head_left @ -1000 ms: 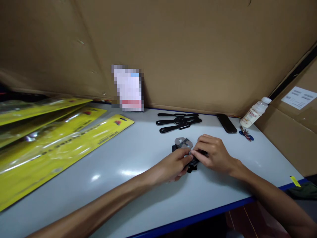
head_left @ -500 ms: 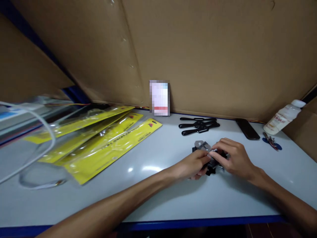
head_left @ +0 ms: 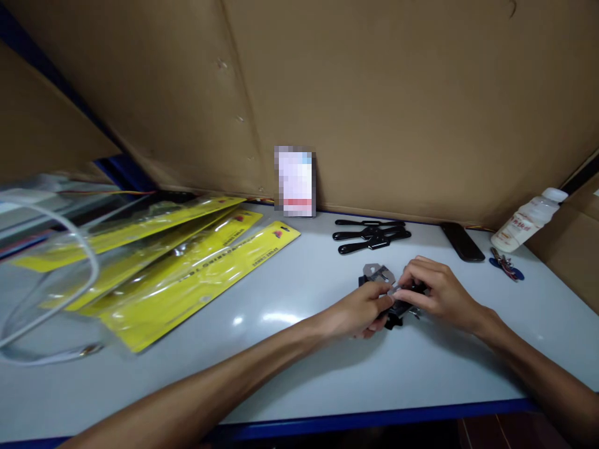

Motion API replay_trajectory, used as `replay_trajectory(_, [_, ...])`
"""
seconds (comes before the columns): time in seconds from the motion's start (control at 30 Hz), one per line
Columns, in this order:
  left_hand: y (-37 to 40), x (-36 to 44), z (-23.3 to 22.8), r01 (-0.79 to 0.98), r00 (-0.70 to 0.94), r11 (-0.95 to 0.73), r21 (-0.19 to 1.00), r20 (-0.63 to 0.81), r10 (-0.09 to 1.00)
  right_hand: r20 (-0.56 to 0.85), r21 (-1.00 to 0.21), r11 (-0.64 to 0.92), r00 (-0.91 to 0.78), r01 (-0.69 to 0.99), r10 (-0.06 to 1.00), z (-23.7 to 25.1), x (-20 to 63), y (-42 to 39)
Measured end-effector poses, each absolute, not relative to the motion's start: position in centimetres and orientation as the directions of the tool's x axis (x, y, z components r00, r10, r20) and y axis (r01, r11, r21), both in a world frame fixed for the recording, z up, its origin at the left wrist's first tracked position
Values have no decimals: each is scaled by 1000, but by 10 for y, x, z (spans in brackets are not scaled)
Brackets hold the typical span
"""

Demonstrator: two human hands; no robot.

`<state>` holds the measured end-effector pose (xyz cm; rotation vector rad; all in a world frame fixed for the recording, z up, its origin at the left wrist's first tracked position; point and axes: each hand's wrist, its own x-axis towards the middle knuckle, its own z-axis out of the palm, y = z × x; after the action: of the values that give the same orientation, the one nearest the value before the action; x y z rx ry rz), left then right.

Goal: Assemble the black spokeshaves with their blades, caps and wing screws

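One wide brown cardboard wall point(head_left: 374, 112) backs the scene, and below it spreads the pale counter point(head_left: 281, 374), trimmed in blue along its near edge. Several yellow packages point(head_left: 187, 280), with clear plastic over them, lie overlapped and fanned on the left. A white cable point(head_left: 96, 268) loops beside them at the far left. Two bare forearms reach over the near edge, bringing the left hand point(head_left: 372, 305) and the right hand point(head_left: 435, 284) together right of centre. A blurred bright panel point(head_left: 298, 182) stands against the cardboard; a white-capped bottle point(head_left: 524, 224) stands near the right end. Three black handled pieces point(head_left: 374, 233) lie beyond the hands, close together, with a dark phone point(head_left: 462, 242) between them and the bottle. Between the hands is a black-and-silver part point(head_left: 373, 270): the left fingers wrap it, thumb on top, and the right thumb and forefinger pinch at its edge, where details are partly hidden. Smallest, a little bundle with a blue disc point(head_left: 506, 264) lies just in front of the bottle.
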<state>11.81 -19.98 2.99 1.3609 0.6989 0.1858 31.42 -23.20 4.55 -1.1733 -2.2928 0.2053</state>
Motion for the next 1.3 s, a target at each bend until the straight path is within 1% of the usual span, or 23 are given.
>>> replay_trajectory(0.07, [-201, 119, 30, 267, 781, 229, 936, -349, 517, 423, -347, 586, -435, 733, 795, 42, 309, -234])
replay_trajectory(0.17, [-203, 119, 27, 266, 765, 229, 936, -350, 541, 454, -358, 531, -353, 768, 818, 38, 302, -237])
replay_trajectory(0.23, [-203, 119, 26, 275, 758, 224, 935, -354, 548, 452, -390, 498, -310, 775, 836, 40, 301, -238])
replay_trajectory(0.33, [-201, 119, 24, 302, 757, 234, 924, -381, 531, 435, -488, 478, -271, 730, 858, 50, 308, -236])
replay_trajectory(0.4, [-200, 118, 24, 313, 762, 237, 920, -392, 516, 423, -546, 505, -301, 668, 855, 59, 315, -234])
replay_trajectory(0.47, [-200, 117, 23, 307, 772, 223, 925, -379, 510, 378, -565, 545, -393, 620, 838, 65, 321, -233])
replay_trajectory(0.57, [-199, 116, 21, 283, 783, 206, 937, -350, 514, 291, -552, 585, -520, 594, 803, 67, 323, -232])
replay_trajectory(0.67, [-199, 116, 20, 258, 796, 211, 943, -331, 507, 264, -547, 593, -550, 591, 792, 64, 323, -231])
replay_trajectory(0.77, [-200, 116, 20, 252, 801, 216, 943, -329, 501, 279, -541, 598, -544, 591, 791, 62, 322, -231])
replay_trajectory(0.93, [-200, 116, 21, 266, 797, 208, 941, -336, 501, 339, -487, 625, -528, 610, 779, 54, 317, -232])
replay_trajectory(1.1, [-200, 117, 24, 309, 784, 182, 933, -358, 508, 421, -452, 603, -439, 657, 794, 40, 308, -232])
replay_trajectory(1.17, [-201, 117, 24, 320, 767, 204, 925, -379, 518, 446, -460, 594, -407, 660, 797, 41, 308, -231])
replay_trajectory(1.23, [-201, 117, 25, 318, 762, 220, 922, -386, 520, 446, -494, 581, -385, 647, 808, 47, 312, -231])
replay_trajectory(1.3, [-201, 117, 24, 311, 765, 229, 922, -386, 516, 392, -540, 567, -410, 622, 824, 55, 317, -230])
